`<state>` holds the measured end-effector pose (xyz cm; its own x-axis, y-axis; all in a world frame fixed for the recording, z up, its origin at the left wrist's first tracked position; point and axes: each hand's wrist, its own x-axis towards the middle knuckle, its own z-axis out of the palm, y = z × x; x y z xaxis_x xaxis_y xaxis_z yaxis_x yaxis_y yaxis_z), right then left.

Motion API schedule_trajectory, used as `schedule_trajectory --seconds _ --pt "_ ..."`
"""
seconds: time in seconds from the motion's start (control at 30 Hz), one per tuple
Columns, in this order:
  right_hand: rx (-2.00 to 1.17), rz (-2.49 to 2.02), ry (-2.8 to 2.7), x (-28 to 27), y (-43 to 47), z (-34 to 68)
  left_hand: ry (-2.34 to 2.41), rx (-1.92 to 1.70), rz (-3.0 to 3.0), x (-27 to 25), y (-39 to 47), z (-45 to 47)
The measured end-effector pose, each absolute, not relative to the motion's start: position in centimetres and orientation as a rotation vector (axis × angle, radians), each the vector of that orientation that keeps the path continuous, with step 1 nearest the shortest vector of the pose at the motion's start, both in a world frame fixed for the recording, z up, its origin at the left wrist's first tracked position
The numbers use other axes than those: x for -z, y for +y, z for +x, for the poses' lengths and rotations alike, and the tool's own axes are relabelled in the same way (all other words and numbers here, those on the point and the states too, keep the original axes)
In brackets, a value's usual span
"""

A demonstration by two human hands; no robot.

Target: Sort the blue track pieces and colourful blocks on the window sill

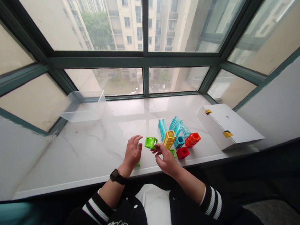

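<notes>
My right hand (167, 159) pinches a bright green hollow cube block (149, 143) by its right side, just above the sill. To the left of that block is my left hand (133, 152), its fingers stretched out and holding nothing. Part of another green piece (138, 164) shows beside the left wrist, mostly hidden. Close beyond my right hand a yellow block stack (170, 139) stands upright. A further green block (173, 153) is partly covered by my right hand, and a red block (183, 153) sits right of it.
Behind are a blue block (179, 142), an orange-red stack (193, 139) lying tilted, and light-blue track-like pieces (178, 125). A clear plastic bin (85, 117) stands at the back left, a white box (231, 125) at the right. The white marbled sill (92, 156) ends at its front edge.
</notes>
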<state>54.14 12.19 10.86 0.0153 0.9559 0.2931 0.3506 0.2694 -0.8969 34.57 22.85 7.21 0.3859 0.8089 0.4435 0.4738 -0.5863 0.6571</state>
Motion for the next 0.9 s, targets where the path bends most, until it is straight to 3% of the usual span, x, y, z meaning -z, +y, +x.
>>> schedule_trajectory --seconds 0.27,0.9 --pt "-0.643 -1.263 -1.674 -11.7 12.4 54.4 0.943 -1.024 2.071 -14.6 19.7 35.7" --pt "-0.428 -1.163 -1.625 -13.5 12.2 56.5 0.664 -0.974 1.098 -13.3 19.1 36.9"
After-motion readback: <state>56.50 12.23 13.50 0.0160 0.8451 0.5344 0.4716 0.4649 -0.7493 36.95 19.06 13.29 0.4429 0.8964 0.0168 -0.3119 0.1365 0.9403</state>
